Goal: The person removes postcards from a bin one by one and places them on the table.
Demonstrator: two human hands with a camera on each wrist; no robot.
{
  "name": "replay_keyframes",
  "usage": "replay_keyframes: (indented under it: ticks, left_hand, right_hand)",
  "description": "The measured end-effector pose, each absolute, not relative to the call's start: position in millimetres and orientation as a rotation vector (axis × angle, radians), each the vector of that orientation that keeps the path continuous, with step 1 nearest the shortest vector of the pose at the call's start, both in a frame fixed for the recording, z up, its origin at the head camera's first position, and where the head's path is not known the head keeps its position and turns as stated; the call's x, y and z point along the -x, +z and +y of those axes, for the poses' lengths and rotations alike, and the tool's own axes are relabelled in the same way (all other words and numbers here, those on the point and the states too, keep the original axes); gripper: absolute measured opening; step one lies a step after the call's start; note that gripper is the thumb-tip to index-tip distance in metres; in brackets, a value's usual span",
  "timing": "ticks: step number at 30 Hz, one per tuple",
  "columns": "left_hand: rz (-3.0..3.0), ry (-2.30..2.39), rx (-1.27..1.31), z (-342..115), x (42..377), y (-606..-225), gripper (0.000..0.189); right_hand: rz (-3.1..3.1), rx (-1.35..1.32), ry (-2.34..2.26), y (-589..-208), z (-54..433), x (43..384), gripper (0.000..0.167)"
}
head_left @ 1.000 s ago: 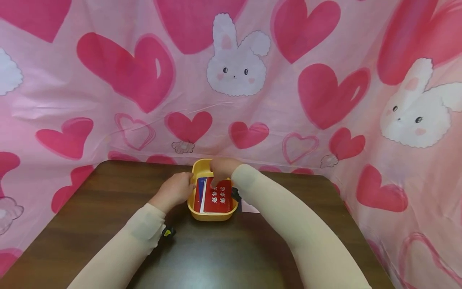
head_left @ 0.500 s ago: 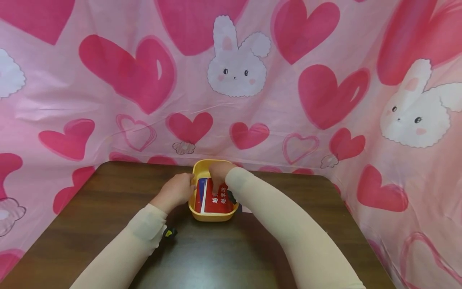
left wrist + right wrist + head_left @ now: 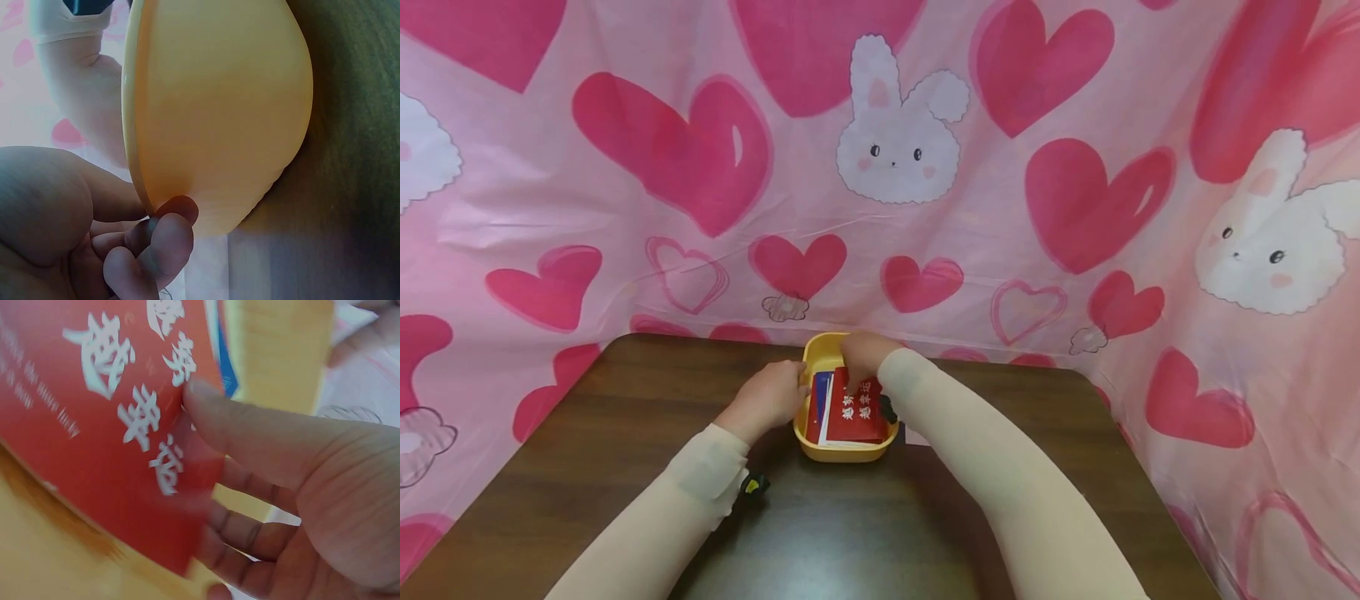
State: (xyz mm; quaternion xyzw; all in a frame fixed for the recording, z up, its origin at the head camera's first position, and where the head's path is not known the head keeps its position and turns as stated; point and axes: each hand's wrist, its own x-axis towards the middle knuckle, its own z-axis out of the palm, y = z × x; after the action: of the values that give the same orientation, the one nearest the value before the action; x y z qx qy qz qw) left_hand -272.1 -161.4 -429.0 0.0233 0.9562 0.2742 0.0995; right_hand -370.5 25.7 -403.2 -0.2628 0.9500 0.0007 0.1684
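Observation:
A yellow plastic bin (image 3: 846, 455) stands on the table, holding a red notebook (image 3: 859, 427) with white Chinese characters. My left hand (image 3: 769, 398) pinches the bin's left rim between thumb and fingers; the bin's outer wall (image 3: 219, 94) fills the left wrist view. From the far right side, my right hand (image 3: 868, 354) reaches into the bin. In the right wrist view its thumb lies on the red cover (image 3: 125, 487) with the fingers beneath, gripping the notebook's edge. A blue item (image 3: 822, 398) and white edges show to the notebook's left.
Behind the dark wooden table (image 3: 835, 533) hangs a pink cloth (image 3: 715, 258) with hearts and rabbits. A pale flat item (image 3: 915, 437) lies just right of the bin, partly hidden by the right sleeve. Black straps circle both wrists.
My right hand moved lower over the red cover, then drew back a little toward the far side. The notebook has turned slightly. My left hand stays on the rim.

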Motion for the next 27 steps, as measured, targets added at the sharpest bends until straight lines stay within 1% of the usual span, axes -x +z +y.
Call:
replay_keyframes:
  ticks: [6,10,12,17,22,25,27]
  left_hand:
    - [2.822,0.808,-0.037,-162.0,270.1,-430.7,0.066]
    - [2.833,0.805,-0.044,-161.8,270.3,-428.1,0.066]
    - [2.837,0.807,-0.051,-161.9,270.6,-427.2,0.066]
    - [2.824,0.841,-0.036,-161.1,269.6,-426.7,0.066]
    - [2.814,0.866,-0.029,-160.0,267.9,-426.2,0.065]
    - [2.815,0.874,-0.028,-160.0,266.5,-426.5,0.065]
    - [2.814,0.88,-0.02,-160.3,265.5,-427.2,0.065]
  right_hand:
    - [2.692,0.738,-0.279,-394.3,35.7,378.1,0.022]
    - [2.657,0.736,-0.508,-387.9,46.7,378.8,0.014]
    - [2.627,0.728,-0.62,-386.3,53.6,378.2,0.016]
    - [2.535,0.686,-0.923,-388.9,74.0,378.5,0.028]
    - [2.407,0.515,-1.281,-396.0,100.8,379.5,0.034]
    - [2.367,0.416,-1.413,-399.6,118.3,378.5,0.04]
    - [2.363,0.388,-1.492,-400.8,129.9,377.9,0.04]
